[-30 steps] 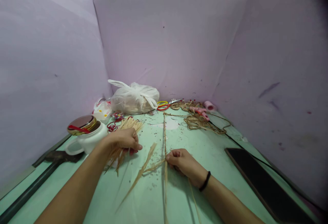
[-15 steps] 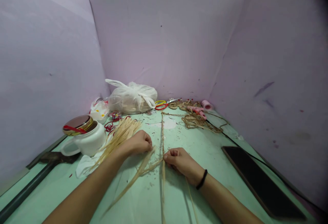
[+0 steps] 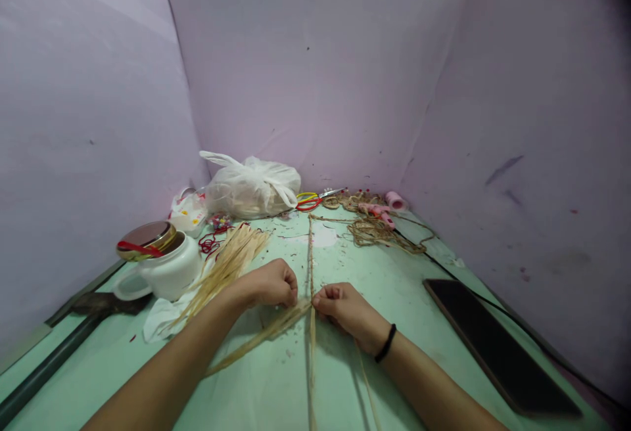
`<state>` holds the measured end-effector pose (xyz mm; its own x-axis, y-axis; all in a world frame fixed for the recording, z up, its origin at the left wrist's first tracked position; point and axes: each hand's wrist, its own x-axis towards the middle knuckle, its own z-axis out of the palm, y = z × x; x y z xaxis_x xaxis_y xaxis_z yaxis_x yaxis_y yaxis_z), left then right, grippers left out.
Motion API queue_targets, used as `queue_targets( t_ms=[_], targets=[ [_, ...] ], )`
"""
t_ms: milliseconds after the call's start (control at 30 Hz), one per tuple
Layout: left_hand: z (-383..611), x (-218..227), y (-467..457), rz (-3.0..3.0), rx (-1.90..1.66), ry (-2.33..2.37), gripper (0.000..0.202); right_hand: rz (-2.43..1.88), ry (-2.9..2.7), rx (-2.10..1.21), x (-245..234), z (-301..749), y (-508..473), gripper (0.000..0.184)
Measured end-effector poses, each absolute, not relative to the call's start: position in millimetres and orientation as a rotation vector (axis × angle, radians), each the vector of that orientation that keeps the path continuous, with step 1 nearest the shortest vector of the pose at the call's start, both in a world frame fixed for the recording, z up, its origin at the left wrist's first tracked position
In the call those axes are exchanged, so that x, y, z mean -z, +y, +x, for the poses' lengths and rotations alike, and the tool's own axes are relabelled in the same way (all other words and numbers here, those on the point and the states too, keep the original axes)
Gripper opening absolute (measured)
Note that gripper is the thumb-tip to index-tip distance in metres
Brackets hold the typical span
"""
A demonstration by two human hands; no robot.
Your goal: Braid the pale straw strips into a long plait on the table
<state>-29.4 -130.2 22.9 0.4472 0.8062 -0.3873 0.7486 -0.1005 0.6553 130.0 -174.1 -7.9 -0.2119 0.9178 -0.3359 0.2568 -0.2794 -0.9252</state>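
Observation:
A thin braided cord (image 3: pixel 311 253) of straw-coloured fibre runs straight toward me down the middle of the table. My right hand (image 3: pixel 348 313), wearing a black band, pinches its near end between thumb and fingertips. Loose pale fibres hang from that pinch toward the near edge. From the left, a flat straw-like fibre strand (image 3: pixel 256 344) reaches the pinched spot. My left hand (image 3: pixel 275 284) is closed just over this strand, close to the cord; its fingertips appear to hold the strand, though the grip is partly hidden. Beyond my left wrist lies a bundle of fibre (image 3: pixel 236 253).
At left stand a white mug (image 3: pixel 173 272) with a lid (image 3: pixel 146 240) leaning on it and a hammer (image 3: pixel 64 345). Farther back are a white plastic bag (image 3: pixel 251 188), scissors (image 3: pixel 310 202), tangled twine (image 3: pixel 372 230) and a pink glue gun (image 3: pixel 382 213). A black phone-like slab (image 3: pixel 497 345) lies right.
My left hand has moved slightly nearer and toward the cord. The strand's end that stood by its fingers now lies along the cord's pinched spot. The right hand keeps its pinch.

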Motion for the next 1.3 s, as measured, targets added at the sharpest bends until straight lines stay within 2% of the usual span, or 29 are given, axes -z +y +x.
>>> queue_targets(
  t_ms=[167,333,533,633,900,1100,1300],
  targets=[
    [-29.2,-18.5,-129.8,2.055,-0.095,1.356,0.013,-1.465,-1.401,-1.528,7.9,130.0,-174.5,0.016],
    [-30.5,-23.1,-133.3,1.743,-0.110,1.144,0.008,-1.450,-1.395,-1.543,8.6,130.1,-174.2,0.016],
    [-30.6,-23.8,-130.9,1.535,-0.075,1.037,0.020,-1.469,-1.390,-1.528,9.7,130.2,-173.7,0.015],
    [-28.6,-19.5,-129.1,1.457,-0.088,1.070,0.021,-1.469,-1.383,-1.529,8.8,129.9,-174.3,0.017],
    [-21.5,-15.6,-133.5,1.429,-0.125,1.243,0.009,-1.450,-1.392,-1.536,7.4,130.2,-174.9,0.016],
    [-18.7,-14.6,-135.3,1.562,-0.106,1.329,0.011,-1.453,-1.379,-1.531,7.7,130.0,-174.1,0.016],
    [-11.5,-11.1,-137.0,1.409,-0.150,1.420,0.013,-1.434,-1.389,-1.493,14.3,129.9,-172.6,0.009]
  ],
)
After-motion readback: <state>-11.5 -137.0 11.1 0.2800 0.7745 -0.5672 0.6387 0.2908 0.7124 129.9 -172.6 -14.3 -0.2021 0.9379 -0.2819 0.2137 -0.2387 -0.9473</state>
